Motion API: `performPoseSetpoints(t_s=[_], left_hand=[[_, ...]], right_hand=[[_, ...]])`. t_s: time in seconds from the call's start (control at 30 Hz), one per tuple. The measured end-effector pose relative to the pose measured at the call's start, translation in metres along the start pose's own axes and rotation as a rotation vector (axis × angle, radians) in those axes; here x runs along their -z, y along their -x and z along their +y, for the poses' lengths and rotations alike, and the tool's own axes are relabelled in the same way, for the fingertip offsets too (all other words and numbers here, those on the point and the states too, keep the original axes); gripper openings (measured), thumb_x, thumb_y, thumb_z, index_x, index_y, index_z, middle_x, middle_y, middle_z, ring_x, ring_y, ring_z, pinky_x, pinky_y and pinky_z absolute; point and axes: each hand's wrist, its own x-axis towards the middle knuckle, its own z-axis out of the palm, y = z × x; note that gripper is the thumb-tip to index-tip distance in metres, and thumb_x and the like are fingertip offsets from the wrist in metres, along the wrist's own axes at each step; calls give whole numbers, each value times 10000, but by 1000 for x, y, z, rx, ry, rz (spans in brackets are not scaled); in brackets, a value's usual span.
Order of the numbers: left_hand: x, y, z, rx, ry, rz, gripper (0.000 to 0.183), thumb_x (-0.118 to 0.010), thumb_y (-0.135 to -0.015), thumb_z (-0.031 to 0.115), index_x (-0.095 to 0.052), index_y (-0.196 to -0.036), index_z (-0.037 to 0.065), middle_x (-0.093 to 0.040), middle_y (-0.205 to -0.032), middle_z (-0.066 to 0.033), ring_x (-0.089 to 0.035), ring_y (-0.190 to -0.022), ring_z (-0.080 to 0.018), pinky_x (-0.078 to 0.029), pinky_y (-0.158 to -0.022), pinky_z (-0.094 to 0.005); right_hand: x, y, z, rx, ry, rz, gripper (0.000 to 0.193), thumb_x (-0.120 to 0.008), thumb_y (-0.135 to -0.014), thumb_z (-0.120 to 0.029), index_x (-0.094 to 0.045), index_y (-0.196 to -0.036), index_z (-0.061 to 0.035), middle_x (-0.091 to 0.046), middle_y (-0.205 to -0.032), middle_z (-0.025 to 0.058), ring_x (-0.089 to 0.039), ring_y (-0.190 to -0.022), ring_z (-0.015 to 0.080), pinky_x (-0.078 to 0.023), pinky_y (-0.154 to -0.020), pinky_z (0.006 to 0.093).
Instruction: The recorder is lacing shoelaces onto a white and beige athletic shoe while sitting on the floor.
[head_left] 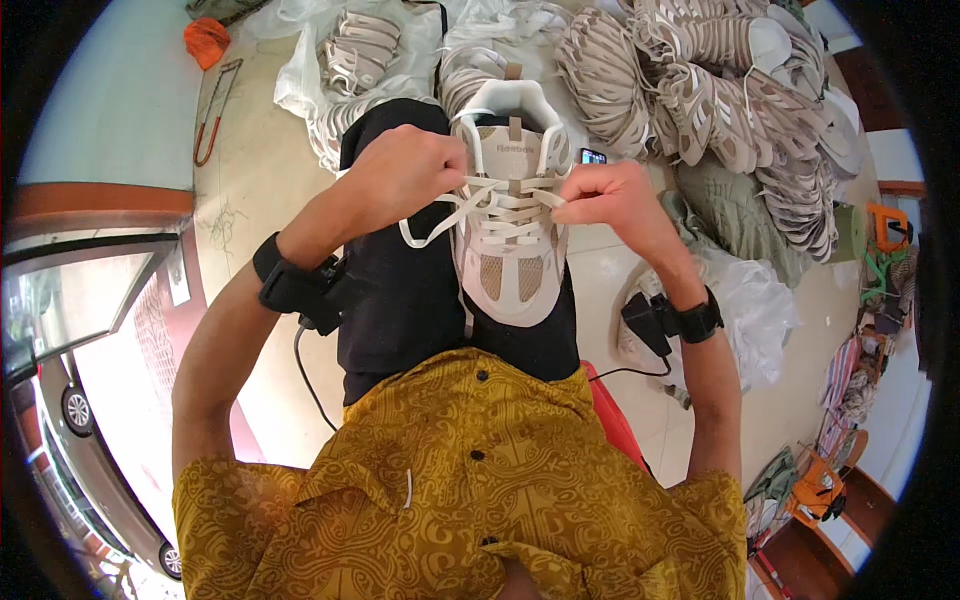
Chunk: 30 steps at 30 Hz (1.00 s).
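Observation:
A beige and white sneaker rests on my lap over black trousers, its toe toward me and its opening away. Pale flat shoelaces cross its front in several rows. At the shoe's left side my left hand is closed, pinching a shoelace near the upper eyelets. A loose loop of lace hangs below that hand over the trouser leg. On the other side my right hand pinches a shoelace between thumb and bent forefinger. Both wrists wear black straps with small boxes and cables.
Nested rows of similar shoes are heaped at the far right. More shoes lie on plastic sheeting at the far left. A phone is beyond my right hand. Another shoe and a clear plastic bag lie right of my knees.

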Motion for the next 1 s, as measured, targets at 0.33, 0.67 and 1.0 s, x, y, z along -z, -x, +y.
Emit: performPoseSetpoints(t_s=[0.33, 0.67, 1.0], left_hand=[[18, 29, -29, -135, -426, 203, 109, -506, -853, 167, -511, -828, 61, -545, -732, -117, -560, -708, -313, -450, -603, -400], [44, 39, -55, -59, -452, 357, 101, -556, -835, 152, -549, -870, 58, -590, -822, -124, -578, -735, -325, -467, -630, -381], [48, 55, -81, 69, -421, 495, 162, -537, -858, 164, -570, -961, 43, -606, -889, -136, -587, -799, -333, -467, -686, -389]], right_hand=[[-21, -19, -4, 97, 440, 105, 153, -637, -646, -214, -651, -665, -62, -618, -625, 83, -592, -558, 229, -449, -530, 307], [-37, -26, -7, 26, 485, 294, 86, -617, -654, -155, -621, -690, -77, -618, -657, 92, -600, -624, 282, -467, -578, 356], [-25, -14, -1, 187, 402, 373, 193, -620, -650, -53, -641, -839, -85, -620, -783, 59, -612, -710, 213, -477, -609, 300]])
